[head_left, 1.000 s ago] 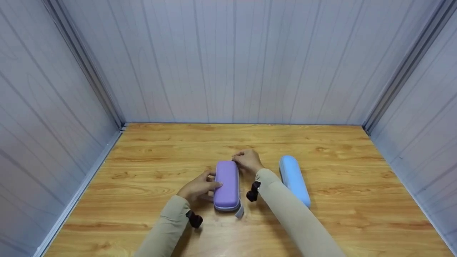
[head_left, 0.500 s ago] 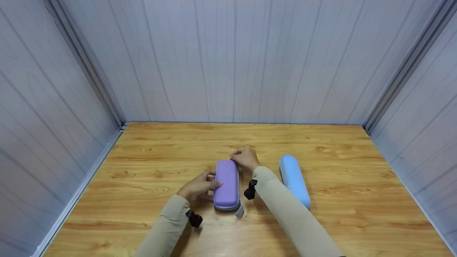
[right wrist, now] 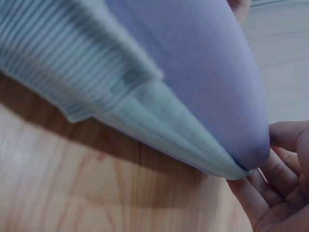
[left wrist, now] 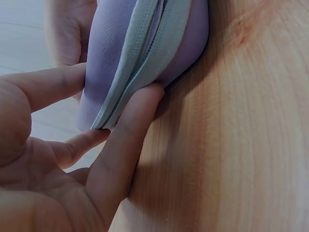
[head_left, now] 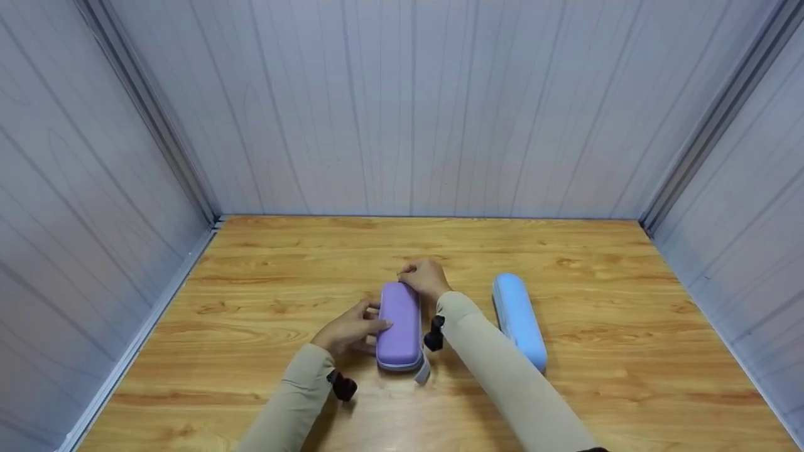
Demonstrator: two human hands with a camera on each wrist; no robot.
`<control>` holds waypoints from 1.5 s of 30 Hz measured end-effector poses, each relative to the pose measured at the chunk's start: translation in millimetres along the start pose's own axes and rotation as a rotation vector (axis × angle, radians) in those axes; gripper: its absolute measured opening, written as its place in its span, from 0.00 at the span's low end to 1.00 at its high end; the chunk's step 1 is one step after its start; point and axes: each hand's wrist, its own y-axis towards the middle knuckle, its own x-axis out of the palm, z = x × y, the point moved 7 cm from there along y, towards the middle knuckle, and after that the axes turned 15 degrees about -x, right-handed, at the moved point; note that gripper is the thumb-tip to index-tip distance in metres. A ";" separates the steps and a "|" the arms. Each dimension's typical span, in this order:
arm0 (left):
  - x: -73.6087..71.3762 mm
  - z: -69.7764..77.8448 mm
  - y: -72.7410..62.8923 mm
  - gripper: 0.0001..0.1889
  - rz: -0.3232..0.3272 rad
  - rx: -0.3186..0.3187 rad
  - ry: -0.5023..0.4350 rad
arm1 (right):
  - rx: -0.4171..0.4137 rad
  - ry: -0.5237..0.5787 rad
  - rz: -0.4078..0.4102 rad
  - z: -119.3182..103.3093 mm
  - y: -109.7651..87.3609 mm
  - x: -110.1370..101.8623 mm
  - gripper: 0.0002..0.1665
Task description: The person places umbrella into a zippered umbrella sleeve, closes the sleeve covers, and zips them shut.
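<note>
A purple zip-up pencil case (head_left: 399,326) lies lengthwise on the wooden table, with a grey strap (head_left: 422,371) at its near right corner. My left hand (head_left: 348,326) holds its left side, thumb on the lid and fingers against the side. In the left wrist view a narrow gap shows between the pale zip tapes (left wrist: 166,46). At the far end, my right hand (head_left: 427,279) pinches at the zip by the corner; its fingertips hide the zip pull. In the right wrist view the same hand (right wrist: 285,183) touches the case's tip.
A blue pencil case (head_left: 519,320) of similar shape lies to the right, beyond the right forearm. Pale panelled walls (head_left: 408,113) enclose the table (head_left: 270,257) at the back and both sides. A small black camera (head_left: 342,384) sits at the left wrist.
My right hand has slid a little to the left along the far end of the purple pencil case. The left hand and both cases stay in place.
</note>
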 end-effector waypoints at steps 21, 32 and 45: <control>0.4 0.0 -0.1 0.29 -0.002 -0.009 0.023 | -0.026 -0.051 -0.013 -12.1 6.2 11.0 0.05; 0.7 -0.3 -3.2 0.30 0.015 -0.016 0.021 | -0.063 -0.082 -0.055 -13.7 4.8 13.5 0.12; 1.2 -2.8 -2.4 0.30 -0.004 0.018 -0.004 | -0.098 -0.143 -0.210 -20.8 -6.6 10.8 0.15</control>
